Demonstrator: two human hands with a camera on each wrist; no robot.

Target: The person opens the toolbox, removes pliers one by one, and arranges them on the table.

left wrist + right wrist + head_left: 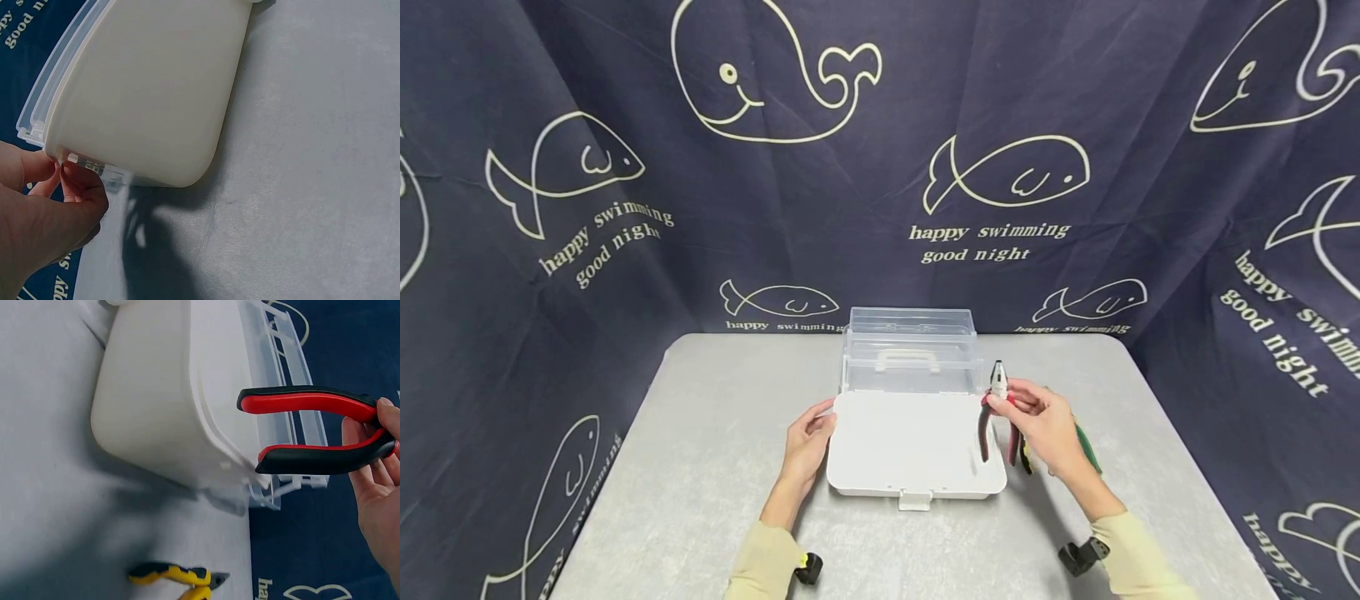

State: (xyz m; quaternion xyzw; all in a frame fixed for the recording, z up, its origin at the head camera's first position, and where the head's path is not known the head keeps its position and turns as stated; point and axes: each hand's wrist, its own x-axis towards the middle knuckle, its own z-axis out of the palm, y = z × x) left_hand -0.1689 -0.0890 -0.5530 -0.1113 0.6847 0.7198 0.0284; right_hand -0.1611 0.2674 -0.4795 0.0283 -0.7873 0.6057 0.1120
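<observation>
A white storage box [868, 492] stands at the middle of the table, its clear plastic lid [917, 321] raised at the back. My left hand [806, 446] is at the box's left side; in the left wrist view its thumb and fingers pinch the box's edge near the rear corner. Above the box's right side, my right hand [1051, 427] holds a pair of combination pliers [319, 460] near the pivot. The silver jaws point up and the red and black handles hang down, spread apart. The box's contents cannot be made out.
On the table right of the box lie yellow and black pliers [167, 572], partly hidden by my right hand in the head view. A green-handled tool [1087, 450] lies beyond that hand. A dark curtain [880, 192] with fish drawings hangs behind the grey table [700, 467].
</observation>
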